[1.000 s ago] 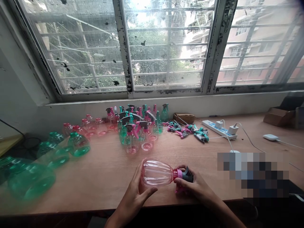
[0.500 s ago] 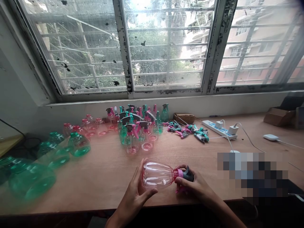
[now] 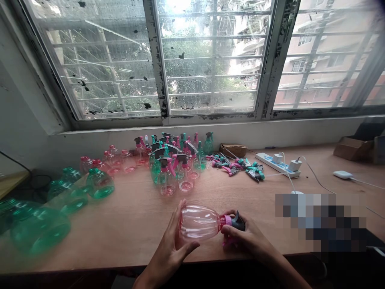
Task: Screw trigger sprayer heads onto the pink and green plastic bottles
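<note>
A clear pink spray bottle lies sideways just above the wooden table's front edge. My left hand wraps round its round body, thumb underneath. My right hand pinches the pink collar and dark grey spray head at the bottle's neck. Behind, at the table's middle, stands a cluster of finished pink and green spray bottles.
Several green bottles without heads lie at the left, pink ones behind them. Loose spray heads are piled right of centre. A white power strip with cables, a small white device and a cardboard box sit at the right.
The bottle and both hands have shifted very slightly to the right; the grip looks the same.
</note>
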The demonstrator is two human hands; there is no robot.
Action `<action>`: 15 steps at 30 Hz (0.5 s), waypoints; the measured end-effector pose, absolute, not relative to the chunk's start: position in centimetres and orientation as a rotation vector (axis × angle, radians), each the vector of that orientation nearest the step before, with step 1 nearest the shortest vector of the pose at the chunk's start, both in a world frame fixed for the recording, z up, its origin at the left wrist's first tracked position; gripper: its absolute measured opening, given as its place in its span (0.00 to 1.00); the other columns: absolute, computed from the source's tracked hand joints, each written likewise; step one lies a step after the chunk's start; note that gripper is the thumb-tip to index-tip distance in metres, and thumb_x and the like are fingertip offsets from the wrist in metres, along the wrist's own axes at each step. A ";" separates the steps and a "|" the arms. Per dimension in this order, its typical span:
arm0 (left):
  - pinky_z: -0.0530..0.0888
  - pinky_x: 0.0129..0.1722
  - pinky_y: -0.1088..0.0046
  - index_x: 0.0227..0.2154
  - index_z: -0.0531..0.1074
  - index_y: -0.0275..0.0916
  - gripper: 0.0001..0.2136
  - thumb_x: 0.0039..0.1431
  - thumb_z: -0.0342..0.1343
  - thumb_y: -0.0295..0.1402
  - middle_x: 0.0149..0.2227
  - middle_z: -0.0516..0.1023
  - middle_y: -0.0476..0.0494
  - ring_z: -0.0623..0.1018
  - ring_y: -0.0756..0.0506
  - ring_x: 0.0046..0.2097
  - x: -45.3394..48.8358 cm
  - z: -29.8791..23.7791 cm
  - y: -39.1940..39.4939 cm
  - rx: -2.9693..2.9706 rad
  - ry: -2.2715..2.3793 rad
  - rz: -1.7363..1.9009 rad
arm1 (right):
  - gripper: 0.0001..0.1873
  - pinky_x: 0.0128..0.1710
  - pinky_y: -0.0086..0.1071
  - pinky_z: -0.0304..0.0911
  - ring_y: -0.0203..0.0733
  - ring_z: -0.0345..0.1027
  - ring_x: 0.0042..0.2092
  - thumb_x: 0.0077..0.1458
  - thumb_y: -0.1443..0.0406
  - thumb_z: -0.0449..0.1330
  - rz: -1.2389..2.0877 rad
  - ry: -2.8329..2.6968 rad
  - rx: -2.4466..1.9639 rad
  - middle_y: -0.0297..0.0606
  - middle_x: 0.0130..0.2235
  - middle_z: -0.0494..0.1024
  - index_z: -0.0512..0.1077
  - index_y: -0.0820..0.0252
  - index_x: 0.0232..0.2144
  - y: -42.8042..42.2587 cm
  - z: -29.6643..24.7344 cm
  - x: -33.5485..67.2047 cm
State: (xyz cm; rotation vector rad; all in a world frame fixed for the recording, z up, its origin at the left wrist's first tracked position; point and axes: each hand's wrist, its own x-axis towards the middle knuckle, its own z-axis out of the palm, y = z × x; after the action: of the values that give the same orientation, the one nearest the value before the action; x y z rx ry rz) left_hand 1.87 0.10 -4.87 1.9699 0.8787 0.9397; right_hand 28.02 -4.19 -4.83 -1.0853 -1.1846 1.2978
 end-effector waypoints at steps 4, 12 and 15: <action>0.46 0.69 0.49 0.69 0.39 0.59 0.42 0.62 0.61 0.38 0.74 0.43 0.48 0.46 0.34 0.72 2.0 -5.1 0.2 2.039 0.879 0.972 | 0.23 0.21 0.26 0.63 0.42 0.77 0.28 0.51 0.51 0.70 1.305 -1.116 -1.075 0.35 0.29 0.81 0.70 0.60 0.39 -4.1 -4.8 28.0; 0.47 0.70 0.51 0.70 0.42 0.52 0.44 0.58 0.64 0.41 0.72 0.49 0.43 0.49 0.33 0.72 2.3 -4.5 0.1 1.936 0.927 0.966 | 0.23 0.23 0.28 0.64 0.40 0.75 0.25 0.51 0.52 0.70 1.283 -1.214 -1.097 0.33 0.24 0.81 0.70 0.59 0.41 -4.2 -4.9 27.9; 0.48 0.70 0.51 0.69 0.40 0.57 0.40 0.62 0.60 0.40 0.73 0.47 0.47 0.50 0.35 0.72 2.3 -4.8 0.1 1.967 0.920 1.002 | 0.23 0.22 0.27 0.64 0.41 0.75 0.26 0.51 0.51 0.70 1.286 -1.168 -1.106 0.34 0.26 0.82 0.71 0.59 0.40 -4.1 -4.9 27.9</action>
State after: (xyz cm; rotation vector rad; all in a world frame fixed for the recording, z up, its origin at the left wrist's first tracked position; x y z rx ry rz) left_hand 2.29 0.09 -4.82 1.9673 0.9202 1.0022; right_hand 27.93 -4.15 -4.92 -1.1057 -1.1679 1.2856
